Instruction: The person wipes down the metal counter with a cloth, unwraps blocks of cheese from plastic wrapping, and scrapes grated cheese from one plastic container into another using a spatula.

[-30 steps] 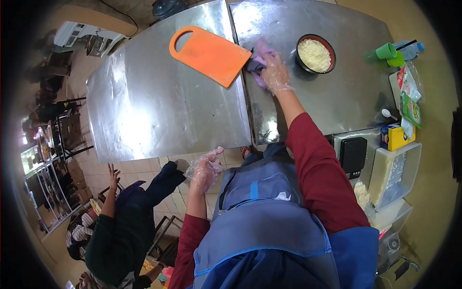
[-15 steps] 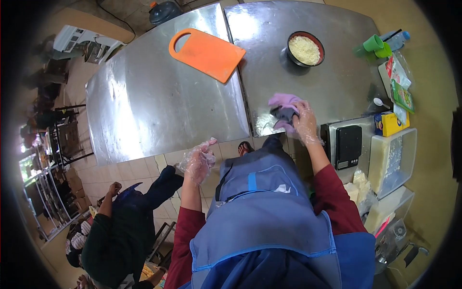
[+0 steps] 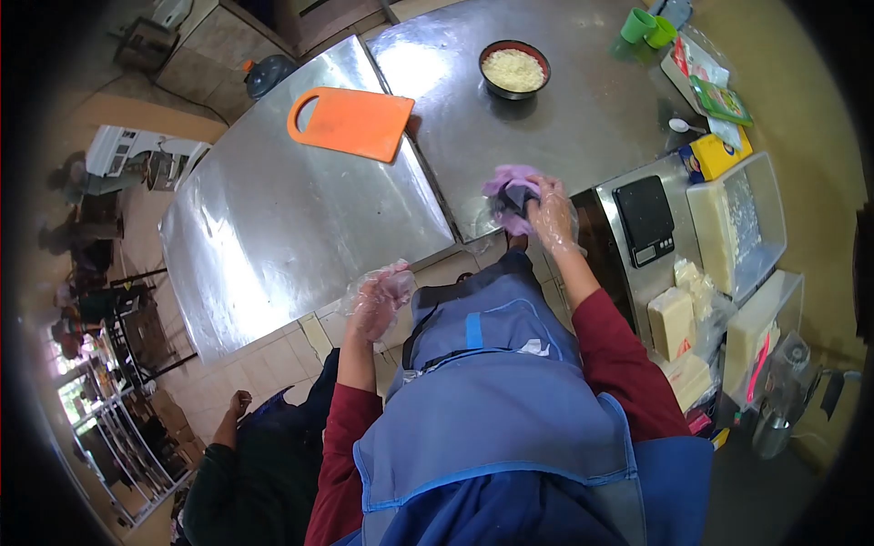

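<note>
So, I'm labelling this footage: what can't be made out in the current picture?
In the head view:
- Purple cloth: gripped part, hidden by the right hand.
- Black bowl: bottom, hidden by white grains.
- Black scale: display, too small to read.
- Other person: cut off by the bottom edge.

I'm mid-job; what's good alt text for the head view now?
The right hand, in a clear glove, holds a purple and dark cloth by the near edge of a metal table; the left hand, also gloved, hovers to the left. Farther back sit an orange board and a bowl of white, crumbly food.
</note>
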`<move>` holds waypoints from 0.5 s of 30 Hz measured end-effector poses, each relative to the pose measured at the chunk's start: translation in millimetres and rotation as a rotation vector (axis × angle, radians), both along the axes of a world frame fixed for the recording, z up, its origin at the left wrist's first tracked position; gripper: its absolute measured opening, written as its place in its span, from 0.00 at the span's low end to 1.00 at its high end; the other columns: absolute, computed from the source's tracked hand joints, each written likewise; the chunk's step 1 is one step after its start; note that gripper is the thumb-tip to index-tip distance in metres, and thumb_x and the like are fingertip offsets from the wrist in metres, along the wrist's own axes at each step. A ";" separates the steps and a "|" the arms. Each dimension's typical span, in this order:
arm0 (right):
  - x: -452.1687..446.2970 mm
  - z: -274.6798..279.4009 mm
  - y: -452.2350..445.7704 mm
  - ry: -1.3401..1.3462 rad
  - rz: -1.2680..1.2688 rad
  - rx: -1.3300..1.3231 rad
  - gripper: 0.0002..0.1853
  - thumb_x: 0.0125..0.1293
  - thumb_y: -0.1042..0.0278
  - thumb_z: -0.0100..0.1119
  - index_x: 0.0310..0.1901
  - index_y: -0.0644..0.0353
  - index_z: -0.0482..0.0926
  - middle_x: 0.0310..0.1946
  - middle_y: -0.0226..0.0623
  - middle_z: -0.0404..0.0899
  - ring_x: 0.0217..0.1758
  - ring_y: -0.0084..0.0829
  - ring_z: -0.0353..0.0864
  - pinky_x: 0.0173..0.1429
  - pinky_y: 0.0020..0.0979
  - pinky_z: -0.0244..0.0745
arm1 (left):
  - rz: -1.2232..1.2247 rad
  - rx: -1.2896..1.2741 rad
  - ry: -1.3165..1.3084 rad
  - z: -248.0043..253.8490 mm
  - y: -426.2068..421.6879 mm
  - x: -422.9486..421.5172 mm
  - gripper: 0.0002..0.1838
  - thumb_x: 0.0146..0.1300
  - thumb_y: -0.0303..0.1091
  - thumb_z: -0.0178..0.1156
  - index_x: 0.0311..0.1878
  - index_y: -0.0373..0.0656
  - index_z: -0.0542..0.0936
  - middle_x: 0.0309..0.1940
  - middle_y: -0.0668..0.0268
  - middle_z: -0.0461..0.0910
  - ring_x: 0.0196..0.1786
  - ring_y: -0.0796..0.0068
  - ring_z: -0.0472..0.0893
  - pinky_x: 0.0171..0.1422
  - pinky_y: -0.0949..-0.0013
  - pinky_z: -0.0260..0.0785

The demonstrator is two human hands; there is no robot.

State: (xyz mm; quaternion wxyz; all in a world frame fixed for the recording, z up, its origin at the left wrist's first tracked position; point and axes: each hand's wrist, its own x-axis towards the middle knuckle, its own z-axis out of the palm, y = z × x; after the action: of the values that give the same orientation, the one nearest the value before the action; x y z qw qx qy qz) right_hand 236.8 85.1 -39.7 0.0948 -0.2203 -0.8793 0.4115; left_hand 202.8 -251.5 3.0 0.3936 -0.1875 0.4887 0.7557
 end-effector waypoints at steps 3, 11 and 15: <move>5.5 -24.5 -16.7 -0.074 -0.108 0.336 0.24 0.48 0.76 0.60 0.51 0.56 0.77 0.54 0.45 0.70 0.57 0.49 0.72 0.60 0.43 0.70 | -0.157 0.118 -0.049 -32.7 11.2 10.3 0.21 0.63 0.44 0.56 0.53 0.40 0.76 0.44 0.68 0.77 0.42 0.73 0.73 0.44 0.69 0.64; 70.3 -13.3 -54.0 0.018 0.150 0.219 0.21 0.49 0.76 0.58 0.49 0.55 0.77 0.52 0.47 0.70 0.54 0.50 0.73 0.59 0.44 0.70 | -0.281 -0.037 -0.265 -143.2 85.3 48.1 0.08 0.62 0.30 0.58 0.44 0.40 0.77 0.34 0.66 0.77 0.35 0.70 0.77 0.42 0.69 0.71; 157.2 -25.9 2.2 -0.327 -0.095 0.097 0.19 0.52 0.72 0.57 0.48 0.56 0.78 0.50 0.48 0.71 0.55 0.50 0.72 0.61 0.44 0.68 | -0.092 0.030 -0.363 -222.6 100.0 58.7 0.07 0.61 0.29 0.61 0.41 0.41 0.77 0.33 0.63 0.78 0.34 0.64 0.80 0.42 0.67 0.74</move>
State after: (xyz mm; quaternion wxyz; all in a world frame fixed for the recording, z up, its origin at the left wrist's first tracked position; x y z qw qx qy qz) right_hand 394.0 87.4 -65.6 -0.0197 -0.3208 -0.8904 0.3222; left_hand 261.5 -151.5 -219.6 0.5124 -0.2924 0.4065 0.6977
